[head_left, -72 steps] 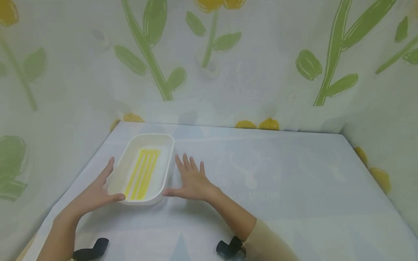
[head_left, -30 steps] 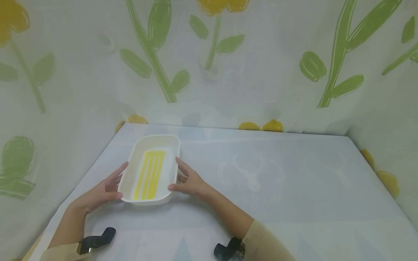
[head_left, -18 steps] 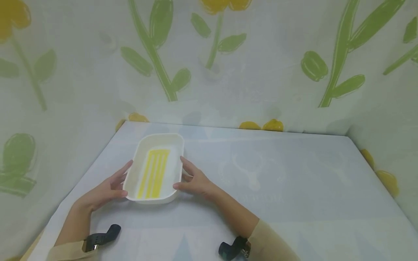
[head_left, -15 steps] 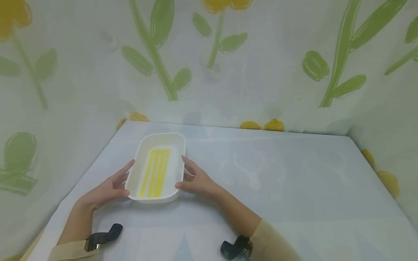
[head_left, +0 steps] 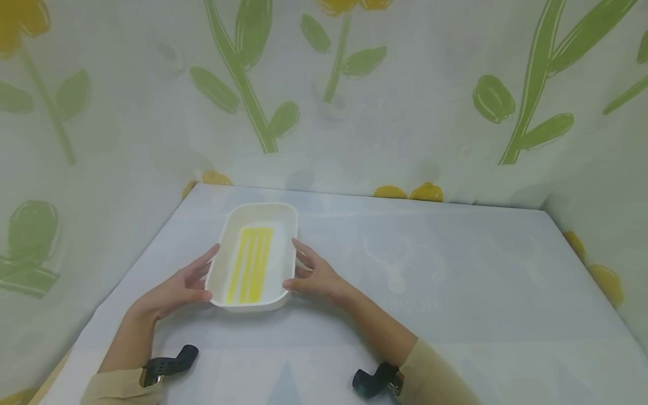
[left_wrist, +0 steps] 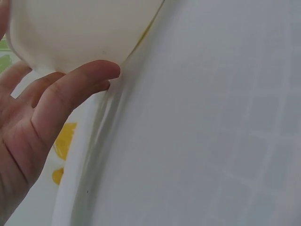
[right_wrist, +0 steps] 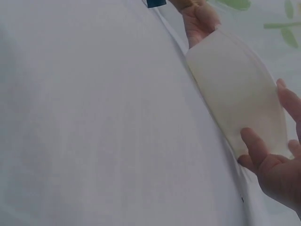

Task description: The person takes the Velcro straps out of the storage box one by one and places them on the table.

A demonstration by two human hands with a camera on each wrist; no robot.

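In the head view, a white rectangular tray (head_left: pixel 281 247) with rounded corners is at the left of the table, with joined yellow stripes (head_left: pixel 258 267) on its floor. My left hand (head_left: pixel 177 289) grips its left side, the thumb at the near-left corner of the rim and the fingers along the outer wall. On the opposite side my right hand (head_left: pixel 320 278) holds the tray, thumb on the near-right rim and fingers against the wall. The left wrist view shows the left hand (left_wrist: pixel 47 108) right at the tray's pale outer surface (left_wrist: pixel 80 33). Fingers of the right hand (right_wrist: pixel 277 174) touch it too.
A pale cloth-covered table (head_left: pixel 430 337) fills the lower head view. Behind it and at both sides rise walls with printed green and yellow flowers (head_left: pixel 405 112). Dark devices sit on the left wrist (head_left: pixel 172 363) and right wrist (head_left: pixel 377 379).
Both hands, at first spread open beside the tray, have closed in on its two sides. The tray has since shifted to the right along with them.
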